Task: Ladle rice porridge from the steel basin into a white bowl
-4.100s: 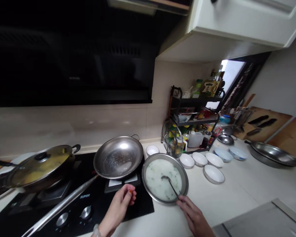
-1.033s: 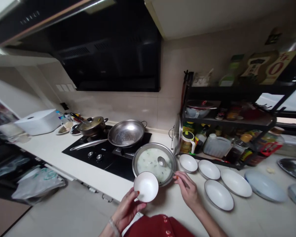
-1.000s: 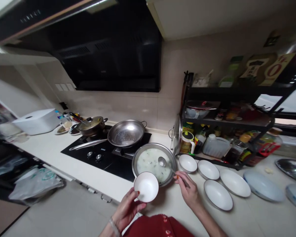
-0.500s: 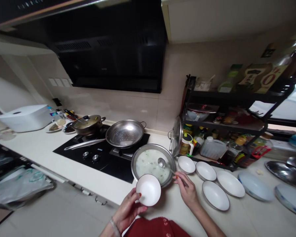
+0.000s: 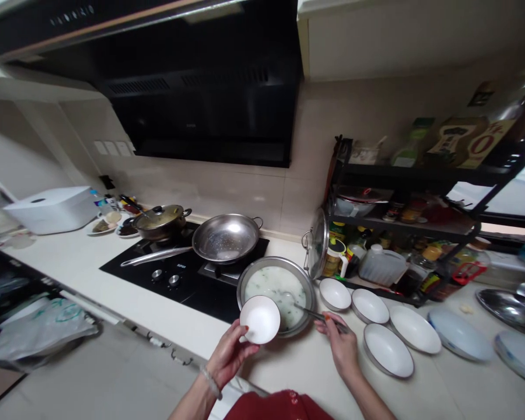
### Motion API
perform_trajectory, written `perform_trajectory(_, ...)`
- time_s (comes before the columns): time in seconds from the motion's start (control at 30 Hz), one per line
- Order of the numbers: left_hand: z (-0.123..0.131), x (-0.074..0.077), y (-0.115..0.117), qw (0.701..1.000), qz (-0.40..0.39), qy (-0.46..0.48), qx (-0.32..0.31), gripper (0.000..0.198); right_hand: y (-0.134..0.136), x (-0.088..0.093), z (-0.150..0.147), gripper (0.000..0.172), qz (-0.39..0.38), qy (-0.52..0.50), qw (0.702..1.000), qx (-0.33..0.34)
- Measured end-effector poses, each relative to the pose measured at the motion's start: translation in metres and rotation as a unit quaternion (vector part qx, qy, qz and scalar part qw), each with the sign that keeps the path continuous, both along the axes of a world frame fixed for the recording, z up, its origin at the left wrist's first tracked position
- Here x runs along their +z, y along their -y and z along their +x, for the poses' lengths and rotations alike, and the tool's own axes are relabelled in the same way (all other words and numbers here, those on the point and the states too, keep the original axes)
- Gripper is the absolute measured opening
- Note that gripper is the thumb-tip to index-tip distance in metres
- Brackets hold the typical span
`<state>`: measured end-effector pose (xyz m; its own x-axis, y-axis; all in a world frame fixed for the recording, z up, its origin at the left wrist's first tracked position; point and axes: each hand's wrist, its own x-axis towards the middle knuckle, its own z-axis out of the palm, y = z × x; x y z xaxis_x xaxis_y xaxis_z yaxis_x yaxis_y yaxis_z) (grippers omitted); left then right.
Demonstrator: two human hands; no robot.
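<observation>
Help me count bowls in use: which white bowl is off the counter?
The bowl in the left hand. It alone is held up; the other white bowls rest on the counter, right of the basin.

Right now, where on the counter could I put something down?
Bare counter shows left of the cooktop in front of the white box, and on this side of the white bowls. It's crowded by the rack, with bowls close together beside the soup basin.
</observation>
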<state>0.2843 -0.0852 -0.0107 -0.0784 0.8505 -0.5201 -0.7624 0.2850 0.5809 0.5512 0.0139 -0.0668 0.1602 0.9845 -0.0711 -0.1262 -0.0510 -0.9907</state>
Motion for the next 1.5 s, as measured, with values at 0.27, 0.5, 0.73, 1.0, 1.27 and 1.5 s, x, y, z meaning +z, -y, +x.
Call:
perform_trajectory(0.27,-0.015,0.000,-0.007,1.000,-0.014,-0.009,-0.014,0.035,-0.002,-0.001,-0.026,0.039,-0.076,-0.124,0.988,-0.048)
perform_trajectory(0.5,-0.020,-0.003,-0.006,0.998,-0.032,-0.019,-0.045,0.039,-0.001,-0.006,-0.039,0.034,-0.059,-0.159,0.982,-0.080)
perform_trajectory(0.73,-0.020,0.002,0.003,0.996,-0.056,-0.018,-0.061,0.041,0.020,-0.007,-0.031,0.035,-0.064,-0.167,0.979,-0.103)
perform_trajectory(1.0,0.009,-0.007,0.025,0.998,-0.038,-0.039,-0.018,0.038,0.045,-0.010,-0.005,0.033,-0.074,-0.152,0.984,-0.055)
perform_trajectory(1.27,0.060,-0.001,0.059,0.995,-0.033,-0.065,0.071,0.036,0.071,-0.009,0.034,0.034,-0.083,-0.127,0.987,0.059)
perform_trajectory(1.5,0.088,-0.007,0.080,0.991,-0.033,-0.074,0.102,0.031,0.090,-0.012,0.062,0.042,-0.075,-0.081,0.988,0.104)
